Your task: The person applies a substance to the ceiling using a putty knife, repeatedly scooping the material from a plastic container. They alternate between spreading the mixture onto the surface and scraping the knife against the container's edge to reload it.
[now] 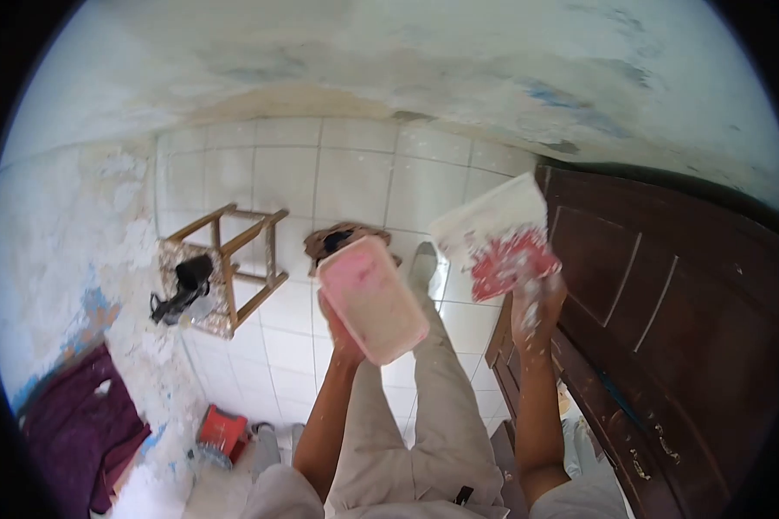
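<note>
My left hand (342, 336) is wrapped round the side of a pink rectangular plastic tub (368, 273), which is tilted towards me and has pale filler smeared inside. To its right, my right hand (537, 313) grips a broad flat spreader (498, 227) by its lower end. The spreader's upper part is off-white and its lower part is red, spattered with white filler. White smears also cover the back of my right hand and wrist. Tub and spreader are apart, both held in front of the tiled floor. My right fingertips are partly hidden.
A spattered wooden stool (234, 268) lies left, near a black object (190, 281). A brown cloth (325, 242) is on the tiles. Dark wooden furniture (649, 285) stands right. A peeling wall (337, 69) rises ahead. A red object (222, 432) and purple cloth (82, 424) sit lower left.
</note>
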`<state>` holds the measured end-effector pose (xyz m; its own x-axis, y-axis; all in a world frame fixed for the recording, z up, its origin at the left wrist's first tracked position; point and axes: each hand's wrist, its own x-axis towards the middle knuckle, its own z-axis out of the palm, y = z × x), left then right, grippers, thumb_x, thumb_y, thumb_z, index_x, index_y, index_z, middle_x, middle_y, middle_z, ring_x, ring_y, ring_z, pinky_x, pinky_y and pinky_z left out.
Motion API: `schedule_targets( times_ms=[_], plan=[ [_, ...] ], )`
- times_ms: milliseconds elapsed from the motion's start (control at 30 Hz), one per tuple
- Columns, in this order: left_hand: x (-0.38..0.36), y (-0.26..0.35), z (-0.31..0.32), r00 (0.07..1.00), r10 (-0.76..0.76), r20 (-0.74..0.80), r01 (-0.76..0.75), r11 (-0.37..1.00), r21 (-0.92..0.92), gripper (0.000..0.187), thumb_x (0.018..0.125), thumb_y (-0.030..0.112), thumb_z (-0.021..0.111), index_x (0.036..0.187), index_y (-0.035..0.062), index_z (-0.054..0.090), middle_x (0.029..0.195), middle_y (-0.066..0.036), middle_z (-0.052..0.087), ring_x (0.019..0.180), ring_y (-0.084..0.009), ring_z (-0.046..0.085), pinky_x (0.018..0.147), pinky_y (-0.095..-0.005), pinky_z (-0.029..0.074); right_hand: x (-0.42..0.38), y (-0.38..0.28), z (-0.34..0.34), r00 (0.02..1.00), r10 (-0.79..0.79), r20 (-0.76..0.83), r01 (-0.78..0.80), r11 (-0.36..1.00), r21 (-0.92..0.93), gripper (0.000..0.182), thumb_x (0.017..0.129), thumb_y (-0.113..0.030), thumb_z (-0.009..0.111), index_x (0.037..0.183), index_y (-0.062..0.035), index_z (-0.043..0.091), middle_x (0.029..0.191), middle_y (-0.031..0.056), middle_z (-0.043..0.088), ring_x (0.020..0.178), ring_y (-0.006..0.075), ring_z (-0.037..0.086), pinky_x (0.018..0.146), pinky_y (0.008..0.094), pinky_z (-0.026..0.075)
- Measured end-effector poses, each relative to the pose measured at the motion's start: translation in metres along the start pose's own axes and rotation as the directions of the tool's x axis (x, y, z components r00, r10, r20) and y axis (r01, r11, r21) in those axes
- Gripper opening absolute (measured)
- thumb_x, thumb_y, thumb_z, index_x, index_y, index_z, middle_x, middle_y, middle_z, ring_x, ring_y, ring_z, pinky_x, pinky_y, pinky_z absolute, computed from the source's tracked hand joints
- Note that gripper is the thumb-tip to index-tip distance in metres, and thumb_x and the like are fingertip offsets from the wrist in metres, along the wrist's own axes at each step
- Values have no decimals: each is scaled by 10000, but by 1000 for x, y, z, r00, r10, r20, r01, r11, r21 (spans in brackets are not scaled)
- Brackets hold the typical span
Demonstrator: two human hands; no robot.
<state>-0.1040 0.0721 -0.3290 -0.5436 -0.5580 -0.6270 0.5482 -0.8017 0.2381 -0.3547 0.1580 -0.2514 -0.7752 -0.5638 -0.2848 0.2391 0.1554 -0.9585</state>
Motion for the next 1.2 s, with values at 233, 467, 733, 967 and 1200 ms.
schedule_targets(
  times_ms=[233,467,733,967,1200],
  plan=[
    [14,3,15,1000,8,-4,-6,934,356,868,870,763,257,1463,128,276,1422,-73,392,1277,-246,414,1064,-427,377,-30,-48,41,838,115,534,229,813,-535,361,811,2,558,1168,31,509,865,226,625,755,380,636,729,415,517],
    [30,-13,25,995,49,-93,1,880,475,936,837,789,304,1463,95,257,1420,-105,387,1275,-264,427,1063,-439,389,-29,-43,66,817,149,557,318,689,-651,455,750,21,532,1193,91,451,839,270,627,797,441,625,718,511,487],
    [34,-11,24,995,-102,-25,102,900,424,836,911,710,238,1462,82,270,1398,-100,439,1260,-222,457,1062,-369,402,-11,-4,54,849,334,410,-130,884,-450,324,906,-101,558,1191,34,483,883,217,656,789,274,658,751,363,508],
    [45,-17,18,995,-53,-83,86,879,469,837,901,726,287,1471,113,269,1419,-90,419,1284,-236,431,1036,-383,416,7,30,6,886,412,214,-455,859,235,330,948,-161,592,1200,32,503,949,47,643,819,59,563,750,198,470],
    [63,-13,0,993,7,-114,35,931,364,754,930,688,289,1466,158,280,1434,-67,379,1299,-260,395,1069,-441,370,61,124,-29,925,360,123,-356,705,614,275,898,-119,603,1141,-16,528,984,79,635,887,177,627,760,280,536]
  ],
)
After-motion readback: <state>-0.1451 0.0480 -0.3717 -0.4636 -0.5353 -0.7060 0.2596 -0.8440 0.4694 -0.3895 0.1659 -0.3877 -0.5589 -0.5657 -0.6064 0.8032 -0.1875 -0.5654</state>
